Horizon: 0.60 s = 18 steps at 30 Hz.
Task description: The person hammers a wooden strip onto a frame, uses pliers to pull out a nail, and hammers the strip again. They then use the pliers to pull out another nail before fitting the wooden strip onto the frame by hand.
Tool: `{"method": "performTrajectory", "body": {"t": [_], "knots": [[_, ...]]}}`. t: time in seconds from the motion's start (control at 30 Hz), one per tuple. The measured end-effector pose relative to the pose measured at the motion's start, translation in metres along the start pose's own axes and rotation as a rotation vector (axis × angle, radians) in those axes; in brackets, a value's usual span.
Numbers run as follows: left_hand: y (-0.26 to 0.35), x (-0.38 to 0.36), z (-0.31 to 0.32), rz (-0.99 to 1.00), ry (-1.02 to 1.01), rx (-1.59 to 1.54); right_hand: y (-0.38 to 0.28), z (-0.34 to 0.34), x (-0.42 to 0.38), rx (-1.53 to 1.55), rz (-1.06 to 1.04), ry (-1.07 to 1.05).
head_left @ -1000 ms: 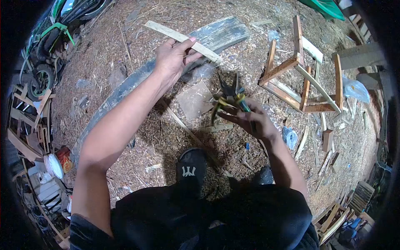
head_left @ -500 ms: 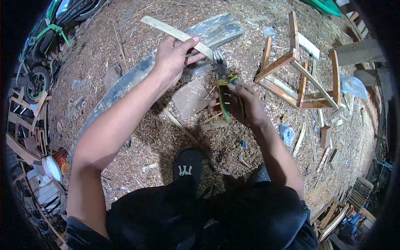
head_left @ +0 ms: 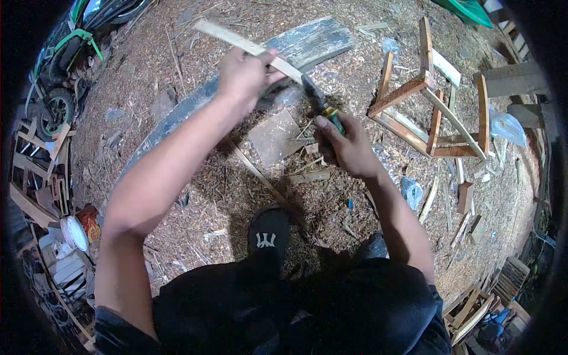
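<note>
My left hand (head_left: pixel 245 77) grips a thin, pale wooden strip (head_left: pixel 228 36) near its middle and holds it slanting down to the right. My right hand (head_left: pixel 346 142) is closed around the green-and-yellow handles of a pair of pliers (head_left: pixel 315 97). The dark jaws of the pliers are right at the strip's lower right end. Behind my left hand lies a long weathered plank (head_left: pixel 307 44) on the ground. Below the pliers, a flat brownish square board (head_left: pixel 275 139) rests among the shavings.
A small wooden frame (head_left: pixel 399 97) with upright legs stands to the right. Wood chips cover the ground, with plastic bags (head_left: pixel 507 127) and offcuts (head_left: pixel 465 198) about. A motorbike wheel (head_left: pixel 58 112) is at the far left, and stacked wood pieces (head_left: pixel 470 313) lie at the lower right.
My right hand has closed the spread plier handles together and turned the pliers, with the jaws staying at the strip's end. The strip has tilted slightly in my left hand.
</note>
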<state>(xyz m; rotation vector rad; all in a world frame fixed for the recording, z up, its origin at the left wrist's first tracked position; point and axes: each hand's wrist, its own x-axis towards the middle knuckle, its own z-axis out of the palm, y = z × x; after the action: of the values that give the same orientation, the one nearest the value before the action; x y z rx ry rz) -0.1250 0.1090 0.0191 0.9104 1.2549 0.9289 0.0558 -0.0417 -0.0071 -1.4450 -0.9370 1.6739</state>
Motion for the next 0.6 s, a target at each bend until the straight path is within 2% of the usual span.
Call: {"method": "performTrajectory", "body": {"t": [0.23,0.33,0.4,0.5,0.6], "knots": [[-0.002,0.040,-0.047,0.089,0.124,-0.133,-0.010,-0.012,0.054,0.036,-0.085,-0.003],[-0.005,0.042,-0.056,0.086,0.112,-0.122,-0.033,-0.012,0.095,0.158,-0.052,0.017],[-0.007,0.040,-0.057,0.086,0.107,-0.130,-0.053,-0.016,0.114,0.171,0.081,0.077],[-0.016,0.044,-0.064,0.044,0.149,-0.182,-0.048,-0.039,0.149,0.179,0.061,0.010],[-0.022,0.051,-0.072,0.035,0.138,-0.188,-0.045,-0.046,0.158,0.130,0.089,0.042]]}}
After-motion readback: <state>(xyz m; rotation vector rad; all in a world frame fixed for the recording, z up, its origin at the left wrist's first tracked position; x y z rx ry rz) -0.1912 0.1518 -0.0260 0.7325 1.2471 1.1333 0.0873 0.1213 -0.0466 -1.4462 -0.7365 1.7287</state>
